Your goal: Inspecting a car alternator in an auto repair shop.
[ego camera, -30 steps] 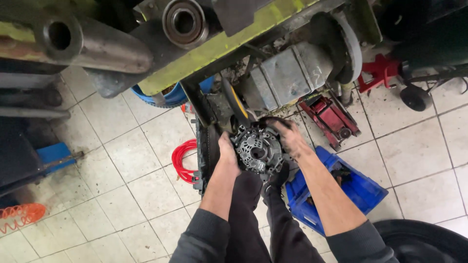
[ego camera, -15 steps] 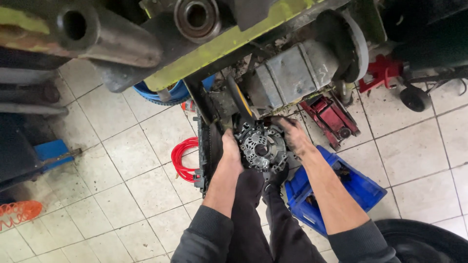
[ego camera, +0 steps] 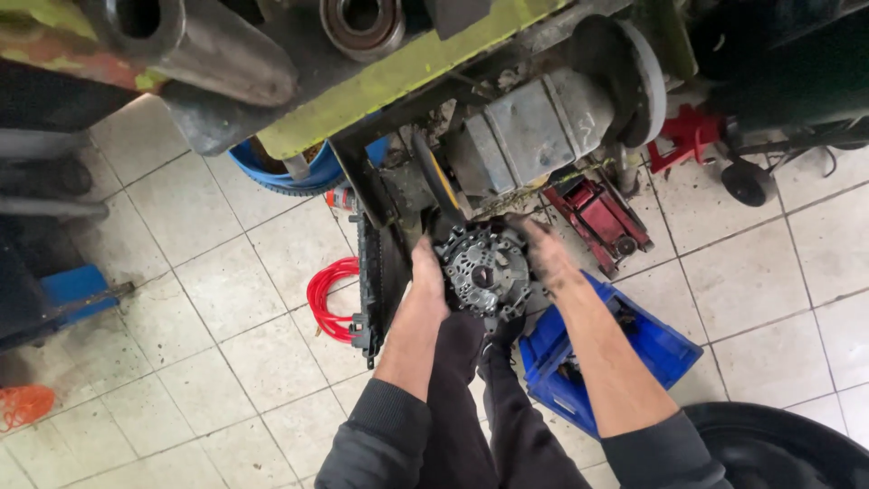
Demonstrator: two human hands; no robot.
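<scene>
A round, grimy metal alternator with slotted vents sits between my two hands, just under the machine's grey engine block. My left hand grips its left side. My right hand wraps its right side and top edge. Both forearms reach up from dark sleeves. A yellow and black belt or cable runs down from the engine toward the alternator. My dark-trousered legs are below it.
A red floor jack lies right of the alternator. A blue plastic crate sits under my right arm. A red coiled hose, a blue tub, a black radiator edge and a tyre surround me on the tiled floor.
The alternator and both hands stay clamped together and have shifted slightly down and right in view. My grip has not changed.
</scene>
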